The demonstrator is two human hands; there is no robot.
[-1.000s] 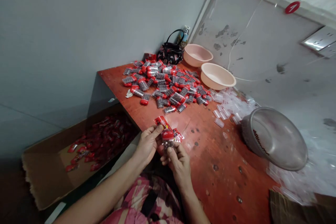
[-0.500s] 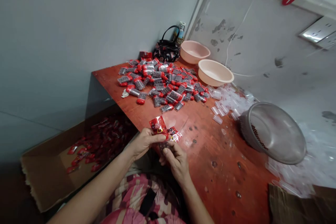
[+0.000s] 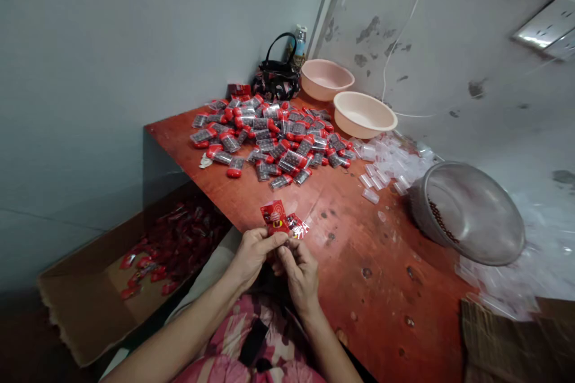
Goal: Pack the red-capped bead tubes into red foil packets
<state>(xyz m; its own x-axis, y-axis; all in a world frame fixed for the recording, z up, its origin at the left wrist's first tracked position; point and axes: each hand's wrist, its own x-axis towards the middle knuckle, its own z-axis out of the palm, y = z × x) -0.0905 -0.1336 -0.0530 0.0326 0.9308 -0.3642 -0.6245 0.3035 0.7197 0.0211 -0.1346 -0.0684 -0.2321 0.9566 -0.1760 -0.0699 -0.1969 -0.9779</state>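
Above the table's near edge, my left hand (image 3: 258, 254) pinches a small red printed packet (image 3: 275, 216) between thumb and fingers. My right hand (image 3: 297, 272) is closed right beside it, its thumb and fingertips meeting the left fingers. What the right fingers hold is mostly hidden. A second shiny red packet (image 3: 298, 226) shows just beyond the right fingertips; whether it is held or lies on the table I cannot tell. Farther back spreads a heap of clear containers with red caps (image 3: 269, 137), filled with dark round pieces.
Two pale basins (image 3: 365, 115) and a black handbag (image 3: 276, 81) stand at the back of the red table (image 3: 359, 239). To the right are empty clear tubes (image 3: 390, 158) and a grey bowl (image 3: 476, 215) with brown beads. A cardboard box (image 3: 85, 305) of red packets sits lower left.
The dark piece seen between my hands earlier is now mostly covered by the fingers. The pinched packet stands more upright and shows more of its face. The view has shifted slightly.
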